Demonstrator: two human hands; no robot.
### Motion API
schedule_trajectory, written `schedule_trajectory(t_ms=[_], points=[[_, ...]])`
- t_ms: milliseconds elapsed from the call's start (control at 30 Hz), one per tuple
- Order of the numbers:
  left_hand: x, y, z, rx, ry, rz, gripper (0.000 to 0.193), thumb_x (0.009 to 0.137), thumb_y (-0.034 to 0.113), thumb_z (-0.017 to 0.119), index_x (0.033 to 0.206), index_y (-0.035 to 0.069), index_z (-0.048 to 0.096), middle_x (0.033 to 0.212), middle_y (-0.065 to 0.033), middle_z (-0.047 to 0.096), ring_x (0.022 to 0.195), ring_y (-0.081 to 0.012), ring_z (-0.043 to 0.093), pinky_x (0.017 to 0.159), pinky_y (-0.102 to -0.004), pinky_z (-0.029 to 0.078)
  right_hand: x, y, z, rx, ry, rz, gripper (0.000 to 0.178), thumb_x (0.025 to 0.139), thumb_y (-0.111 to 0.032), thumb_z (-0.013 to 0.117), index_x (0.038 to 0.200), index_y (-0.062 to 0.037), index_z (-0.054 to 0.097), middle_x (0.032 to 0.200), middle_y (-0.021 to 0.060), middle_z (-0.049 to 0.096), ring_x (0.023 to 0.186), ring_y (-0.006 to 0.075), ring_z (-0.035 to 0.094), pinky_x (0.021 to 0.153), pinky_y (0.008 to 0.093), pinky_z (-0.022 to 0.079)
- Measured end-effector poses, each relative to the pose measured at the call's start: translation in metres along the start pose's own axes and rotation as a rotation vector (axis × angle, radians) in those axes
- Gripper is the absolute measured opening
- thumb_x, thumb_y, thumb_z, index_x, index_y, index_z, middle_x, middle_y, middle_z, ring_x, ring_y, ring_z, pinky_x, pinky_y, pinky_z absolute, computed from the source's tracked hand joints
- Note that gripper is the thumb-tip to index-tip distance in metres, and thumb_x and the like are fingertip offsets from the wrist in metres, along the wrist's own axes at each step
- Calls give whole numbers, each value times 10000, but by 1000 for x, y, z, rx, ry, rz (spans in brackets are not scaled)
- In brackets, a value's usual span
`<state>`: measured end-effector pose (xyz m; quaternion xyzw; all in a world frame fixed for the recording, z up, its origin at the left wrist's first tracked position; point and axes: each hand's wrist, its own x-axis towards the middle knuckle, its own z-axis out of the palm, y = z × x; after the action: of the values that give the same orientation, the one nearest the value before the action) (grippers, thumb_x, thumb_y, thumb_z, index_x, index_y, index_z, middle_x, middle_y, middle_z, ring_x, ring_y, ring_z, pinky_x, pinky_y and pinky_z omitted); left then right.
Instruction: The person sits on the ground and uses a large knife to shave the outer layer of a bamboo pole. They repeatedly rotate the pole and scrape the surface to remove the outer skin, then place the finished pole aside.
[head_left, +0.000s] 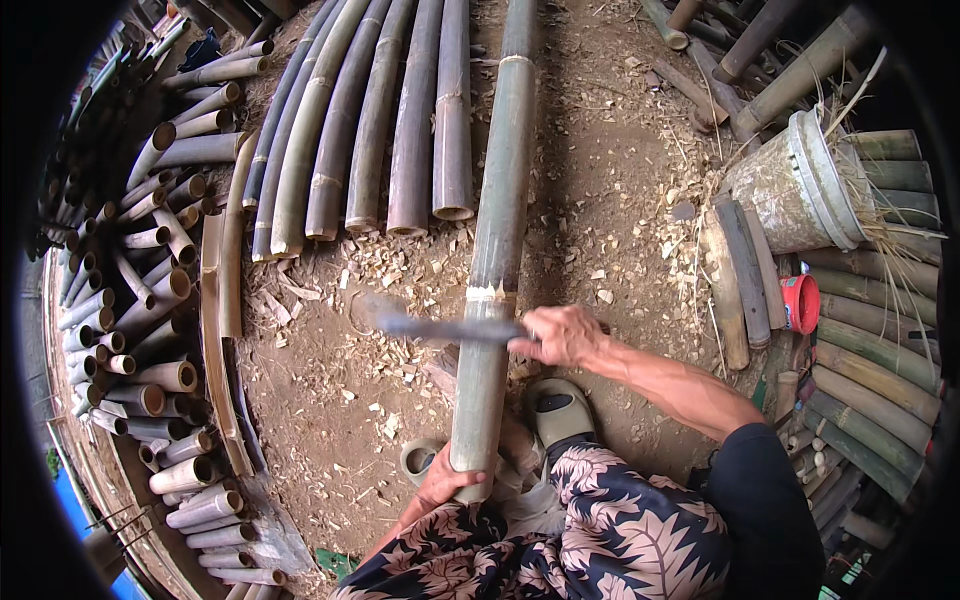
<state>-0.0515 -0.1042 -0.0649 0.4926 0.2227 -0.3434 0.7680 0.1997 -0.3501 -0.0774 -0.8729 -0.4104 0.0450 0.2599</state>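
A long green-grey bamboo pole [500, 190] runs from between my legs away up the middle. My left hand [452, 482] is wrapped round its near end. Closed on the handle of a machete [435, 328], my right hand [562, 336] is just right of the pole. The machete lies across above the pole, its blade to the left and smeared by motion; whether it touches the pole I cannot tell. Close beyond the blade, a pale, roughly cut ring [490, 294] shows at a joint of the pole.
Several bamboo poles [412, 130] lie side by side ahead on the left. Stacked cut bamboo [170, 375] fills the left side, and more bamboo pieces [870, 390] the right. A dirty white bucket [790, 185] and a red container [799, 304] stand right. Wood chips [385, 265] litter the dirt floor.
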Motion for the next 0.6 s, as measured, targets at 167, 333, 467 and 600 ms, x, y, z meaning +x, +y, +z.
schedule_trajectory(t_ms=[167, 333, 467, 600], points=[[0, -6, -9, -119, -45, -67, 715, 695, 159, 810, 1322, 3, 506, 1157, -79, 645, 1063, -181, 604, 959, -334, 470, 15, 27, 7, 101, 153, 332, 660, 960, -712, 335, 678, -124, 437, 535, 20, 473, 384, 142, 460, 305, 321, 401], [-3, 4, -8, -183, -61, -90, 699, 701, 133, 788, 1325, -4, 504, 1160, -85, 646, 1065, -191, 611, 958, -338, 472, 9, 3, 16, -25, 165, -350, 642, 957, -711, 354, 686, -140, 470, 564, 20, 517, 427, 131, 506, 344, 321, 444], [-1, -4, -11, -196, -90, -130, 694, 708, 134, 789, 1327, 0, 504, 1167, -85, 643, 1071, -189, 607, 958, -334, 472, 19, 49, 10, 63, 239, 420, 625, 968, -705, 329, 699, -152, 441, 520, -47, 396, 383, 76, 338, 281, 287, 303], [2, -6, 1, -51, 20, -22, 780, 690, 142, 843, 1360, 0, 469, 1185, -89, 631, 1088, -185, 592, 972, -341, 471, -11, 90, -34, -16, 177, 907, 538, 1004, -562, 428, 1043, -41, 556, 680, 36, 531, 513, 140, 466, 417, 345, 392]])
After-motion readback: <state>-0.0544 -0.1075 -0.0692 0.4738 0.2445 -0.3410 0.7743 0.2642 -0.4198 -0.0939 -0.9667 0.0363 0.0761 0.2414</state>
